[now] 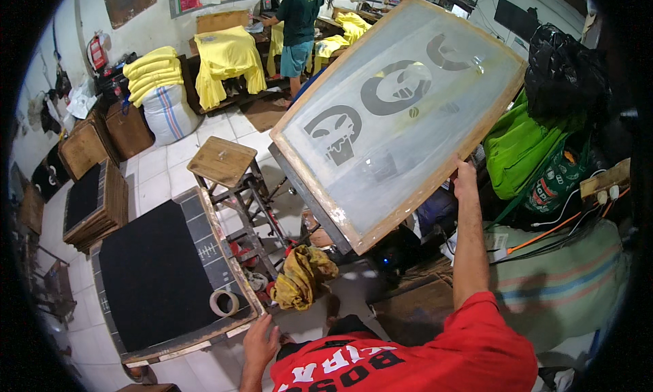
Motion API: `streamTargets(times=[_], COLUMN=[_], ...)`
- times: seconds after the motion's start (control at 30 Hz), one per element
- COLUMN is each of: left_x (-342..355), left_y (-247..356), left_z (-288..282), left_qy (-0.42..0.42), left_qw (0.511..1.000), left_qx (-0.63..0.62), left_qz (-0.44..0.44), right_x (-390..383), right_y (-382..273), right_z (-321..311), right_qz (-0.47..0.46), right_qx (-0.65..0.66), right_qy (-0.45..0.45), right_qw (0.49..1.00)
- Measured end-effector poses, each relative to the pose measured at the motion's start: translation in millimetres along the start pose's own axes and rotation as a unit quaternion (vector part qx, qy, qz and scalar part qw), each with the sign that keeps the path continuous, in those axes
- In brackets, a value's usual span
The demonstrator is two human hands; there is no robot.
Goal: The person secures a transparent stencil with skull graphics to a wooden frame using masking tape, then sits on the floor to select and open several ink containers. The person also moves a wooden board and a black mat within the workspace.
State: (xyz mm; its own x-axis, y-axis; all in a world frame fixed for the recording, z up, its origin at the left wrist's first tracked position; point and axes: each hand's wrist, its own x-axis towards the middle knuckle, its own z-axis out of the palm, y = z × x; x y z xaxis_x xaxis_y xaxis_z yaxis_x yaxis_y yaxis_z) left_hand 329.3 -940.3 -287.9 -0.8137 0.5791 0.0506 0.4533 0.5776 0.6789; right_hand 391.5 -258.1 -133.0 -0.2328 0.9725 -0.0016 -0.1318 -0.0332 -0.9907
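A large silk-screen frame (435, 120) with a wooden border and a pale mesh is tilted up at the right. Dark letter shapes and a cup-like figure show in the mesh. My right hand (464, 179) grips its near wooden edge; the fingers behind are partly hidden. My left hand (260, 341) is at the near right corner of a printing board (212, 252), fingers loosely extended, with nothing seen in it. Black fabric (153, 269) lies flat over that board. Beside the fabric, close to my left hand, sits a roll of tape (213, 302).
A wooden stool (221, 162) and a crumpled yellow-brown cloth (303, 278) stand between board and screen. Stacked boards (98, 208) are at the left. Yellow shirts (228, 59) and another person (299, 25) are at the back. Bags (510, 147) and cables (544, 237) crowd the right.
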Motion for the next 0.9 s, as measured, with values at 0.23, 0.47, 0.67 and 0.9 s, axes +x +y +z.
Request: streamTargets(times=[0.23,0.47,0.67,0.9], left_x=[15.7,148.7,264.7,367.9], left_y=[-19.6,39.4,160.6,305.3], left_z=[-2.1,37.6,17.7,-41.8], left_qy=[0.050,0.139,0.189,0.222], left_qw=[0.999,0.987,0.952,0.892], left_qx=[-0.012,-0.075,-0.162,-0.191], left_qz=[-0.013,0.039,0.176,0.344], right_x=[-48.2,-87.2,-129.1,-188.0], right_y=[-51.3,-88.3,-117.6,-134.7], right_z=[12.1,22.2,44.0,71.2], right_qz=[-0.036,-0.111,-0.175,-0.225], right_qx=[-0.005,-0.038,-0.022,-0.016], right_qy=[-0.123,-0.201,-0.240,-0.292], right_qw=[0.992,0.973,0.955,0.930])
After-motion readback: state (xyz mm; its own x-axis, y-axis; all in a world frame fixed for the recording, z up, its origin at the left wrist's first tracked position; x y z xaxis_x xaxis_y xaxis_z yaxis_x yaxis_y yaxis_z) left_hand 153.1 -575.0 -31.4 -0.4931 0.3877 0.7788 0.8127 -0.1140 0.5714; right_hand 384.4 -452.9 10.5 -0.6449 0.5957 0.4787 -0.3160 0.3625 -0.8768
